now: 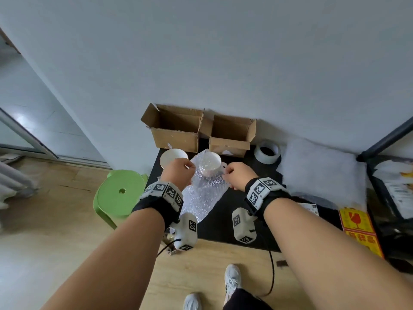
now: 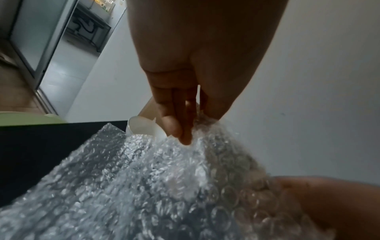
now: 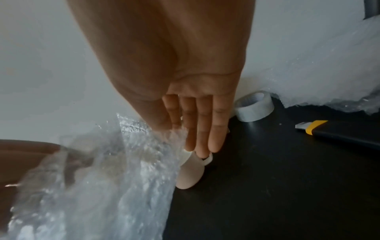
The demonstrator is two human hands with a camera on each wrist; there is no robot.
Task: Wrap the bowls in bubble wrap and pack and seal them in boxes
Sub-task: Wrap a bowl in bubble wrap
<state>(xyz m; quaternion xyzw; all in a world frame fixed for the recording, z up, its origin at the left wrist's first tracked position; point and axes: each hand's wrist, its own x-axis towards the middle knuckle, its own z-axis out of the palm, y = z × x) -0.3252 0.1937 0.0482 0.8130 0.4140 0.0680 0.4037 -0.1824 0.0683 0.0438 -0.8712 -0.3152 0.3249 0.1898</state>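
A white bowl [image 1: 210,164] stands on a sheet of bubble wrap [image 1: 202,198] on the black table [image 1: 223,222]. My left hand [image 1: 188,167] pinches the sheet's left edge beside the bowl. In the left wrist view the left hand [image 2: 186,138] has curled fingers pressed into the bubble wrap [image 2: 144,186]. My right hand [image 1: 226,173] pinches the sheet's right edge. In the right wrist view the right hand [image 3: 176,129] lifts the bubble wrap [image 3: 102,186] against the bowl [image 3: 192,172]. A second, bare white bowl [image 1: 173,158] stands to the left.
Two open cardboard boxes [image 1: 178,128] [image 1: 232,136] stand against the wall behind the bowls. A tape roll [image 1: 267,152] and a pile of bubble wrap [image 1: 319,173] lie to the right. A yellow-and-black utility knife [image 3: 337,131] lies on the table. A green stool [image 1: 120,193] stands left.
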